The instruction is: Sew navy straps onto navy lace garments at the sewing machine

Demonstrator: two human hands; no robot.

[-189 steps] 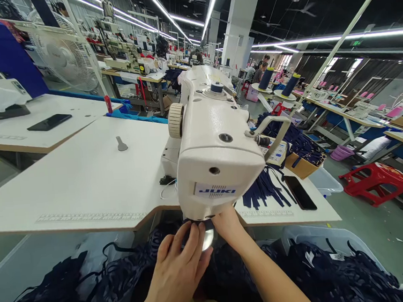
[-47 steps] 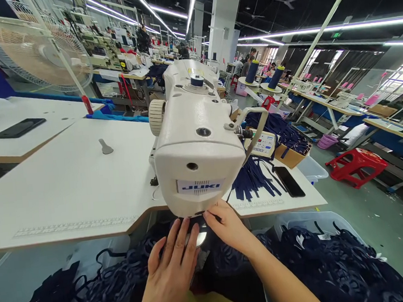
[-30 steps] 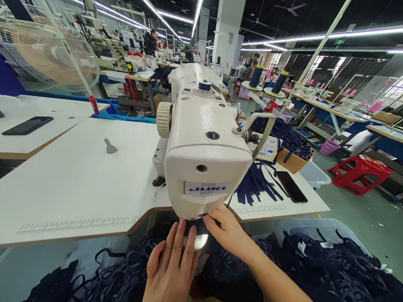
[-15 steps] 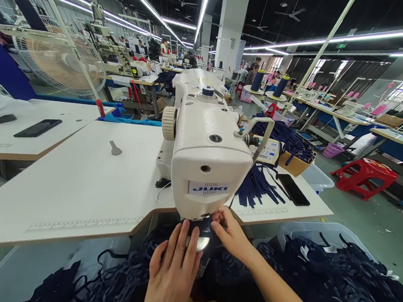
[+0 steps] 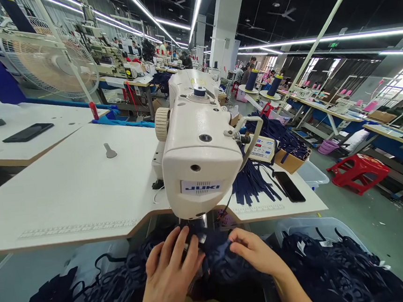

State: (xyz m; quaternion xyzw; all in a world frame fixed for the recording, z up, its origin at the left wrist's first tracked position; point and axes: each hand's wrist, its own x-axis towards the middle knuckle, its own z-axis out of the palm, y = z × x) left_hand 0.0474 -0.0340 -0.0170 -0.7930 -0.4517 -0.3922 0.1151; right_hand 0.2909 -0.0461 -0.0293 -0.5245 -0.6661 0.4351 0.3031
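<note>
fabric (image 5: 222, 258), dark navy and rumpled

Sewing machine (image 5: 203, 167) planted at centre, fabric strips (image 5: 252, 184) spread just right, phone (image 5: 290, 186) laid beyond, fan (image 5: 51, 64) stationed behind left.

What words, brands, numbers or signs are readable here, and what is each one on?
"JUKI": blue letters on the front of the white sewing machine.
Control box: a small blue mark, perhaps "JUKI" again; the rest is too small.
Ruler strip on the table: numbers too small.
Yellow sticker atop the machine: unreadable.
Green sign far back: unreadable.
</note>
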